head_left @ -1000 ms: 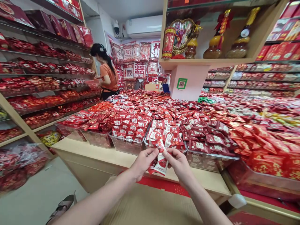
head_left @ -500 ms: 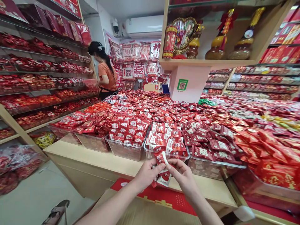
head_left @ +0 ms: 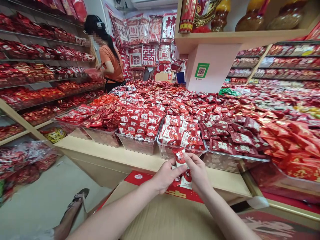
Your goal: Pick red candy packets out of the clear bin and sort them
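I saw the left hand point(head_left: 167, 175) and the right hand point(head_left: 198, 173) meet just in front of the clear tray point(head_left: 183, 152) on the worktop point(head_left: 117, 156). Fingers of both hands were pinched shut on a small bunch of red-and-white sachets point(head_left: 180, 157), held upright between them

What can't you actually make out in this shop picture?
- Head view: how many red-and-white packets the left hand and right hand pinch; the fingers cover the lower ones.
- Packet print: too small to read.
- Bottles on the top shelf: cut off by the upper edge.
- The other person: hands hidden against the wall shelf.
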`<state>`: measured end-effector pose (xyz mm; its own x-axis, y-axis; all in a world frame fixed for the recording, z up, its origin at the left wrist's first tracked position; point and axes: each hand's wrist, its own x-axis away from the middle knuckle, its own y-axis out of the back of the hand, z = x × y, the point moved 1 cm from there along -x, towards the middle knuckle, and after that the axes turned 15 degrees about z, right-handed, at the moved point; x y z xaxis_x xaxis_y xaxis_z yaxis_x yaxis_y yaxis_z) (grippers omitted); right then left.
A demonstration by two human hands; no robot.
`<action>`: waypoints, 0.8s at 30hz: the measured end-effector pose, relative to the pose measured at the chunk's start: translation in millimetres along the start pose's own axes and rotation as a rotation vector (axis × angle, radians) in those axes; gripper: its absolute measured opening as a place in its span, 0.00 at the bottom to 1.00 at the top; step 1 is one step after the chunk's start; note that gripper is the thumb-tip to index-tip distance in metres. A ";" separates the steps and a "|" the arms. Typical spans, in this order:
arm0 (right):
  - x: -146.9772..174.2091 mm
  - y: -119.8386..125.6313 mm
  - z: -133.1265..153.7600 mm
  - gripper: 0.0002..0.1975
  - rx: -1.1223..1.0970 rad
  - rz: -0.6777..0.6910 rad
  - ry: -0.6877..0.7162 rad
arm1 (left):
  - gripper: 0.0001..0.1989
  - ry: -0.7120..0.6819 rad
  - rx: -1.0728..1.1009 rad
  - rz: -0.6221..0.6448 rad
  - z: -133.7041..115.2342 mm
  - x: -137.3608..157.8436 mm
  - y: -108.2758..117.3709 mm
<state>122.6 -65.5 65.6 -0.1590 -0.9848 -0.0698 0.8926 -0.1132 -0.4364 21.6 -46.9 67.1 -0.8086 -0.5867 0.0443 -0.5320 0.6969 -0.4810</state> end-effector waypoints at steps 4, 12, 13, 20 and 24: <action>3.8 -4.0 -4.6 0.10 -0.009 -0.003 -0.037 | 0.26 -0.052 -0.072 0.006 7.3 5.1 -0.7; 7.6 14.8 23.5 0.06 0.614 -0.154 0.440 | 0.40 0.045 -0.045 0.195 -15.3 21.5 7.8; 8.1 15.6 26.0 0.06 0.686 -0.114 0.486 | 0.44 0.032 -0.048 0.249 -19.7 23.0 8.0; 9.9 3.4 22.1 0.10 0.571 0.152 0.242 | 0.37 -0.084 -0.252 0.284 -29.1 23.8 10.5; 14.2 -0.8 30.6 0.10 0.347 0.157 0.070 | 0.26 -0.063 -0.358 0.309 -33.1 26.0 4.2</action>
<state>132.5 -83.4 92.4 -0.0264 -0.9836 -0.1784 0.9962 -0.0110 -0.0869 -10.0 -45.6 95.2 -0.9316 -0.3459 -0.1115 -0.3313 0.9344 -0.1307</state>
